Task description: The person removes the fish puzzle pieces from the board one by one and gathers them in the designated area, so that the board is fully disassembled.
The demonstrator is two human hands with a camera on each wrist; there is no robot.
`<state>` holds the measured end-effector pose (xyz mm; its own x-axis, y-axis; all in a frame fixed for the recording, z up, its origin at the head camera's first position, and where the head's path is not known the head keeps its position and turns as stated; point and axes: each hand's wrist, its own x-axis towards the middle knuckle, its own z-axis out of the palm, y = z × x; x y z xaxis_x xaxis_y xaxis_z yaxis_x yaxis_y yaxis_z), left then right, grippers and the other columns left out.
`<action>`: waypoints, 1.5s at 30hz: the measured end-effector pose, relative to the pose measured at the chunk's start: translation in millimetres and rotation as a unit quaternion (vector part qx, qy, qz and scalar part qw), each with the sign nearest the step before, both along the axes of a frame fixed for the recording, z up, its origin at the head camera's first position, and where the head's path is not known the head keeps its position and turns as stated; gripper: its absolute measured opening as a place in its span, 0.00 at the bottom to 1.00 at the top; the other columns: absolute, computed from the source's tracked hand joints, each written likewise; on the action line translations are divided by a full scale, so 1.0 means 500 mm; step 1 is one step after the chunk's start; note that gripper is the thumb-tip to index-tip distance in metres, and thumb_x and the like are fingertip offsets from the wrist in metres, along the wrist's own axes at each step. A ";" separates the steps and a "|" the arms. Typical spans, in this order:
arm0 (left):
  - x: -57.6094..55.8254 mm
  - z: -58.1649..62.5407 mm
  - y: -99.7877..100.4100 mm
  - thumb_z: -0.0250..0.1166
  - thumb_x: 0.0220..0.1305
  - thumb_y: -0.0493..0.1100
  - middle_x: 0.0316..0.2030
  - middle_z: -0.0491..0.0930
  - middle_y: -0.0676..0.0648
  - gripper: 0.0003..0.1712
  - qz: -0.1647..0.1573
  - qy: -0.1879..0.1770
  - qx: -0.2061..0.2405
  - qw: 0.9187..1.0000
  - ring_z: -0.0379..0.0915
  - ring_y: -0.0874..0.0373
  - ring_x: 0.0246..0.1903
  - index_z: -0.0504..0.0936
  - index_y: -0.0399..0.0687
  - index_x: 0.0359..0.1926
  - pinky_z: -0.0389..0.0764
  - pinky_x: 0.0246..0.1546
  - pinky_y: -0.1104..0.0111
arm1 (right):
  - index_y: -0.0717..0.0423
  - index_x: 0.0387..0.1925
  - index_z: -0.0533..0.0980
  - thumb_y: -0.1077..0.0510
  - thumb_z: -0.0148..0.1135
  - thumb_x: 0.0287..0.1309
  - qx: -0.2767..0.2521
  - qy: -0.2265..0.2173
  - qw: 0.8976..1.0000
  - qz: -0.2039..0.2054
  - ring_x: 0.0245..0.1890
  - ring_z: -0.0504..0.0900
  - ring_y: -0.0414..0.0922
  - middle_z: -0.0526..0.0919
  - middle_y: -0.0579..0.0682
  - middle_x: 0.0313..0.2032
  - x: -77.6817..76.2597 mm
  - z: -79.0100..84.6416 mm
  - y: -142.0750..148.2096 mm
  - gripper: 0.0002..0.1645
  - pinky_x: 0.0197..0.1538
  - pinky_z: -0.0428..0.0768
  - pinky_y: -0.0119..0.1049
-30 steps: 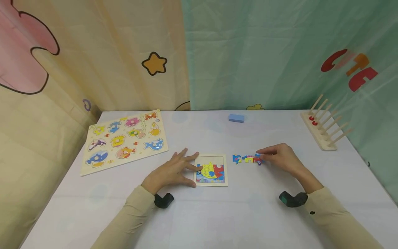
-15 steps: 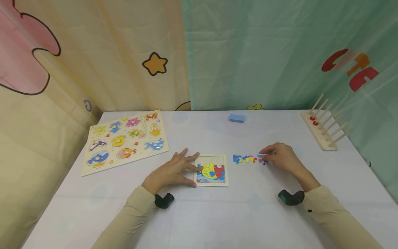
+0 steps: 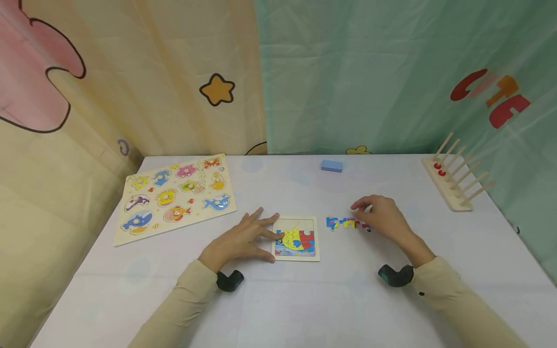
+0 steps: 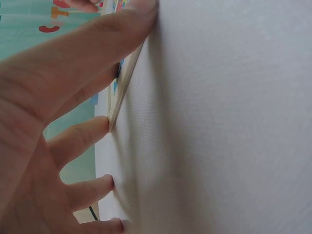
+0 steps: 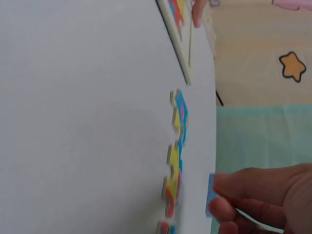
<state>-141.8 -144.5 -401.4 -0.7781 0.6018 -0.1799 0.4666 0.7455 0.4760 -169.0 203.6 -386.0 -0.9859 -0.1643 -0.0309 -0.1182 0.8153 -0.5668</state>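
My left hand [image 3: 243,241] spreads its fingers over the left side of a small wooden jigsaw tray [image 3: 317,244]. Its thumb touches the near-left corner and another finger lies on the puzzle's picture. Inside the tray, assembled pieces show a yellow and red fish [image 3: 291,239]; the far strip is bare wood. My right hand [image 3: 385,217] hovers over loose jigsaw pieces right of the tray, its fingers loosely bent with nothing seen between them. A blue piece [image 3: 332,223] and a yellow piece [image 3: 348,222] lie in the row; a red piece [image 3: 368,227] is partly hidden by the hand.
A wooden sea-animal knob puzzle [image 3: 174,198] lies at the left. Near the table's far edge sits a blue block [image 3: 332,166]. A peg board [image 3: 452,179] with a few red beads stands at the far right.
My right hand has let go of the rightmost piece after shifting it slightly right, then risen and moved left above the row. My left hand stays put.
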 end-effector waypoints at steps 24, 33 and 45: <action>-0.003 0.002 0.001 0.76 0.48 0.59 0.73 0.59 0.50 0.35 -0.012 0.010 -0.006 1.000 0.36 0.36 0.74 0.81 0.63 0.60 0.44 0.69 0.38 | 0.57 0.42 0.86 0.61 0.74 0.51 -0.034 -0.051 0.979 0.193 0.29 0.75 0.38 0.82 0.42 0.31 0.015 -0.027 -0.255 0.14 0.35 0.77 0.32; -0.010 0.008 -0.013 0.76 0.50 0.59 0.74 0.58 0.49 0.36 -0.014 0.009 0.003 1.000 0.39 0.37 0.74 0.80 0.62 0.61 0.46 0.69 0.38 | 0.52 0.38 0.86 0.59 0.76 0.48 -0.010 -0.063 0.986 0.157 0.30 0.78 0.37 0.83 0.40 0.30 0.017 -0.025 -0.269 0.13 0.37 0.78 0.34; -0.034 0.001 -0.001 0.68 0.47 0.75 0.75 0.53 0.51 0.51 0.021 0.056 -0.070 0.996 0.39 0.36 0.74 0.67 0.66 0.71 0.48 0.68 0.37 | 0.51 0.38 0.86 0.59 0.76 0.48 0.006 -0.072 0.986 0.151 0.27 0.77 0.37 0.82 0.39 0.29 0.015 -0.020 -0.269 0.12 0.33 0.76 0.34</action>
<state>-158.8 -144.9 -401.0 -0.8224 0.5431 -0.1696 0.4777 0.8210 0.3126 -161.5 69.3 -396.2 -0.8778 -0.4476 -0.1707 -0.2749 0.7624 -0.5858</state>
